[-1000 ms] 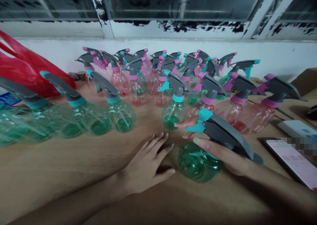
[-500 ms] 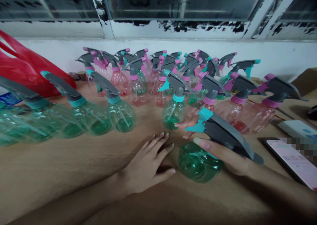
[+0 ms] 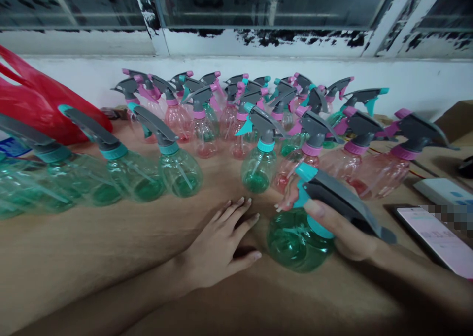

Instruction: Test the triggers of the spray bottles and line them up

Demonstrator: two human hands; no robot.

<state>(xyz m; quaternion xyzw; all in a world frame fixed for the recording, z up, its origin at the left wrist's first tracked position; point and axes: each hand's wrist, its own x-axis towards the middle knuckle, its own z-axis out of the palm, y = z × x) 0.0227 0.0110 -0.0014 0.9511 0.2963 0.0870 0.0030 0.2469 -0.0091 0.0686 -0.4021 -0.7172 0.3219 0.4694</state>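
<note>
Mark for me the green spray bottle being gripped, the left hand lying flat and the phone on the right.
green spray bottle [image 3: 295,240], head view, on its round green body.
left hand [image 3: 218,247], head view, on the back of the hand.
phone [image 3: 439,242], head view, on its lit screen.

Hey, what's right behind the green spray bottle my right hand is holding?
Behind the green spray bottle, a teal-capped green bottle and a pink bottle stand on the table. The right hand wraps its neck; the bottle's body hides the table right behind it.
</note>
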